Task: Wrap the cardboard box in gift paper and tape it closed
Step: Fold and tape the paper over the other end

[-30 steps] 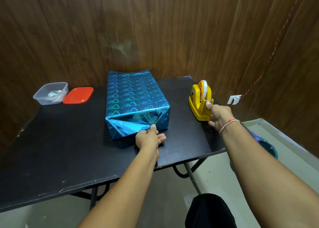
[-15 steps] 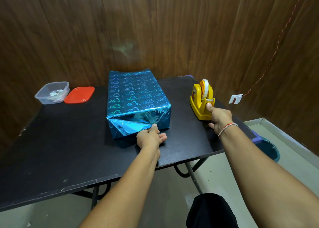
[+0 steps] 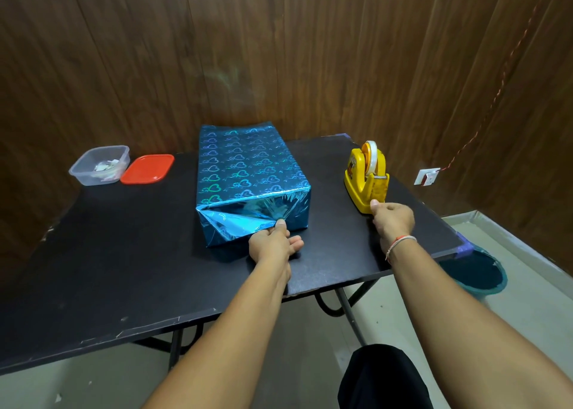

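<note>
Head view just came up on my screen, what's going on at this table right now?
A person is partway through wrapping a box in shiny blue gift paper on a black table. The left hand presses the folded end flap against the near end of the box. The right hand pinches a strip of tape at the yellow tape dispenser. No tape shows on the flap yet. A clear tub and red lid sit far left.

Gift paper (image 3: 248, 173) glossy foil; table (image 3: 124, 269) matt black; tape dispenser (image 3: 366, 182) shiny plastic; wall (image 3: 279, 52) wood.
</note>
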